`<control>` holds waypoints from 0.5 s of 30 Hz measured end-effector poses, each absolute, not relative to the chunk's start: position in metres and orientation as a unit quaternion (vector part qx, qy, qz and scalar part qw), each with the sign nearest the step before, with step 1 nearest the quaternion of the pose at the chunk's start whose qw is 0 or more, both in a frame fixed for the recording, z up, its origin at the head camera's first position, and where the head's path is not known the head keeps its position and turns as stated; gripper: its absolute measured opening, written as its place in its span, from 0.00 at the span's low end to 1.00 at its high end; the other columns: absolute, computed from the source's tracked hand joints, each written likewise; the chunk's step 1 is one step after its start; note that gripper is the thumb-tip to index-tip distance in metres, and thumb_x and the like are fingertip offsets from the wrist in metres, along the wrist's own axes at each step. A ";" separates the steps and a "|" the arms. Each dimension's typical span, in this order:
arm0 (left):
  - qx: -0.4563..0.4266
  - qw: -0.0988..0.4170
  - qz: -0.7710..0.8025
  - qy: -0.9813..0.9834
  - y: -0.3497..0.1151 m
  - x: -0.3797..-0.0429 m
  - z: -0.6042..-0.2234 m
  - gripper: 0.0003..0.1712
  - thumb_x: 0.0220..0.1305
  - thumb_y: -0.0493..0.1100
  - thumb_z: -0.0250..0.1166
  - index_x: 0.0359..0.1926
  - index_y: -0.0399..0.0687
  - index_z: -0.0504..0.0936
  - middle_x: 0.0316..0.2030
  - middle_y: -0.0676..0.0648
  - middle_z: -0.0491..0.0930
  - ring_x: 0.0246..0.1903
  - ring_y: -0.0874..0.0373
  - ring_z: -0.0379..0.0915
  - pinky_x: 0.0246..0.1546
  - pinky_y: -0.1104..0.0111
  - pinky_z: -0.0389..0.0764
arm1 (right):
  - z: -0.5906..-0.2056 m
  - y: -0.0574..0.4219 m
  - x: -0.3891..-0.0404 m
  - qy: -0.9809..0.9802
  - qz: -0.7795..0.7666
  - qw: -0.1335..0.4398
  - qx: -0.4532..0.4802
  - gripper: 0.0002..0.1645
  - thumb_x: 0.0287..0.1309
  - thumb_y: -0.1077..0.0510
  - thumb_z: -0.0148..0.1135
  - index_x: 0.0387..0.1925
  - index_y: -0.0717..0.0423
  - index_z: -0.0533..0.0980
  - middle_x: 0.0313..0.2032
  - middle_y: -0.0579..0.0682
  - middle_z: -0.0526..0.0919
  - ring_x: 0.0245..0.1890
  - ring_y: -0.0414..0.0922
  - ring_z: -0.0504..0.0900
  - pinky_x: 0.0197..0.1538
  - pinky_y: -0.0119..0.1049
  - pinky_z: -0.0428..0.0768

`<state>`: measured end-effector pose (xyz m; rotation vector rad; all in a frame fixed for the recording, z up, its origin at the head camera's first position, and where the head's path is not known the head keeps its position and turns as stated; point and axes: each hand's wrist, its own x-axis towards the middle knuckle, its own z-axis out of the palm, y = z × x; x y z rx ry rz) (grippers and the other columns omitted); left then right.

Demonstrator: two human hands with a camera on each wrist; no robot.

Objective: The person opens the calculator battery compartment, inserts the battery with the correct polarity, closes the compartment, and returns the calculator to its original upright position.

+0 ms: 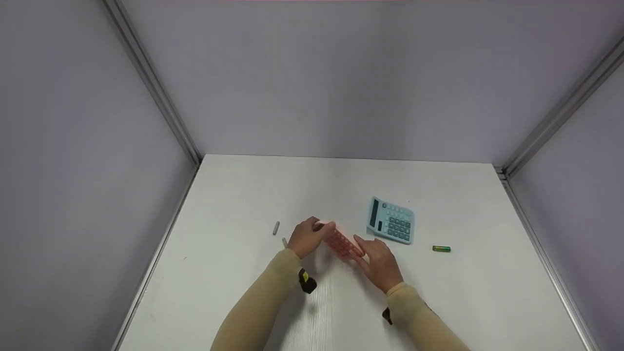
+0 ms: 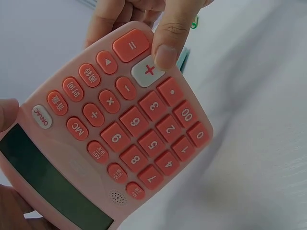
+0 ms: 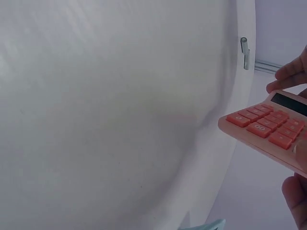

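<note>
Both hands hold a pink calculator (image 1: 341, 243) with red keys, raised and tilted above the white table. My left hand (image 1: 307, 237) grips its display end, with fingers at the edges beside the dark screen (image 2: 53, 177). At the opposite end, my right hand (image 1: 380, 263) pinches the corner; its thumb (image 2: 168, 45) lies by the white plus key, its other fingers behind the body. The key side faces the left wrist camera, and the calculator's back is hidden. In the right wrist view, the calculator (image 3: 268, 129) appears at the right edge.
A light-blue calculator (image 1: 392, 222) lies on the table behind my right hand, with a green battery (image 1: 441, 248) to its right. Two small grey cylinders, one (image 1: 276, 228) farther out, lie left of my left hand. Grey walls (image 1: 341, 83) enclose the table.
</note>
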<state>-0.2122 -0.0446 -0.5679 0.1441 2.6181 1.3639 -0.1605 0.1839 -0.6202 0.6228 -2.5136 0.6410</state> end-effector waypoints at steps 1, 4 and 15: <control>0.049 0.093 0.461 0.881 -0.045 -0.212 -0.568 0.43 0.59 0.75 0.52 0.56 0.44 0.76 0.53 0.43 0.78 0.55 0.49 0.73 0.56 0.54 0.74 | -0.620 0.185 -0.161 -0.917 0.233 0.232 0.227 0.37 0.47 0.56 0.76 0.61 0.53 0.73 0.44 0.48 0.85 0.45 0.45 0.83 0.59 0.49 0.75; 0.051 0.095 0.467 0.878 -0.044 -0.211 -0.568 0.41 0.59 0.75 0.52 0.55 0.46 0.77 0.52 0.44 0.79 0.55 0.49 0.73 0.56 0.54 0.74 | -0.618 0.188 -0.161 -0.918 0.234 0.224 0.229 0.35 0.47 0.56 0.75 0.59 0.52 0.75 0.45 0.47 0.85 0.46 0.44 0.82 0.58 0.48 0.75; 0.110 0.081 0.475 0.869 -0.048 -0.208 -0.571 0.32 0.62 0.71 0.54 0.49 0.52 0.79 0.49 0.50 0.80 0.53 0.53 0.74 0.52 0.55 0.77 | -0.613 0.202 -0.162 -0.914 0.234 0.223 0.245 0.30 0.48 0.58 0.75 0.55 0.51 0.78 0.45 0.44 0.85 0.44 0.43 0.82 0.53 0.47 0.80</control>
